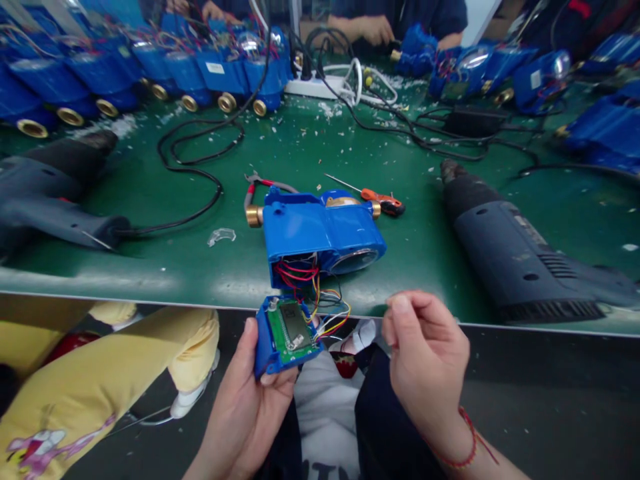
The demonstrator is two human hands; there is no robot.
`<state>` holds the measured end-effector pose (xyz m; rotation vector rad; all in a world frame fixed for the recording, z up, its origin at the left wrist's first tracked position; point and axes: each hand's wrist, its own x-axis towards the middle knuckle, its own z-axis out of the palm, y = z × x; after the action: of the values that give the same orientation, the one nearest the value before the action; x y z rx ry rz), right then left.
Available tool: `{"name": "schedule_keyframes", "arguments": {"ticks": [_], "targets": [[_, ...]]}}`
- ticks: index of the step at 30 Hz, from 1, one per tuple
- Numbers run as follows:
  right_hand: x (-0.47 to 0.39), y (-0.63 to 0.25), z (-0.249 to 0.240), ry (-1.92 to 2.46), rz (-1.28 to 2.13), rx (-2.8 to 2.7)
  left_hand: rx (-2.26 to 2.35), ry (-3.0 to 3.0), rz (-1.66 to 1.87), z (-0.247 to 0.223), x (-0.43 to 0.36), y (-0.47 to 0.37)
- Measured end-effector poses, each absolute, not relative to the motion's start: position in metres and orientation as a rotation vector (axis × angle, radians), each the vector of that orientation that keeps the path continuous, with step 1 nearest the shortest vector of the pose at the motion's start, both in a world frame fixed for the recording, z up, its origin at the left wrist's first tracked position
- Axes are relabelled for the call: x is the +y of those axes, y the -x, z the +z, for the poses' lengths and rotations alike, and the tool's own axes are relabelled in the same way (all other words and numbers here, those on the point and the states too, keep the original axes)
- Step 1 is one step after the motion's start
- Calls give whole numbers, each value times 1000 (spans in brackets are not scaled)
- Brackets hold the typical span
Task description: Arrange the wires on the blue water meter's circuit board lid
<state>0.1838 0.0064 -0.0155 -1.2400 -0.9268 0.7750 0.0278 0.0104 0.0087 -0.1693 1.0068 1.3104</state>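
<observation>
My left hand [260, 393] grips a small blue plastic housing [265, 347] at the table's front edge. Inside it sits a green circuit board [280, 333] with a grey display [295, 327]. Red, yellow, white and black wires [333, 313] run from the housing up to a blue water meter [320, 230] lying on the table, its open compartment facing me. Brass threaded ends stick out on both sides of the meter. To the right, my right hand [427, 353] is closed, thumb against curled fingers, apart from the wires; whether anything is pinched there I cannot make out.
Heat guns lie left [55, 193] and right [510, 247]. Behind the meter are wire cutters [257, 183] and an orange screwdriver [380, 198]. Rows of blue meters [180, 77], a white power strip [317, 87] and cables stand farther back. Another person's hand [375, 30] works across the table.
</observation>
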Motion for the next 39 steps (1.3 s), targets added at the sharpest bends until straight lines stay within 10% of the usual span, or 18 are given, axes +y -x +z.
{"name": "schedule_keyframes", "arguments": {"ticks": [5, 39], "targets": [[13, -178, -13, 1225, 415, -1798, 1076, -20, 1363, 1, 6, -28], [35, -178, -12, 1183, 170, -1899, 1098, -217, 1324, -9, 5, -14]]}}
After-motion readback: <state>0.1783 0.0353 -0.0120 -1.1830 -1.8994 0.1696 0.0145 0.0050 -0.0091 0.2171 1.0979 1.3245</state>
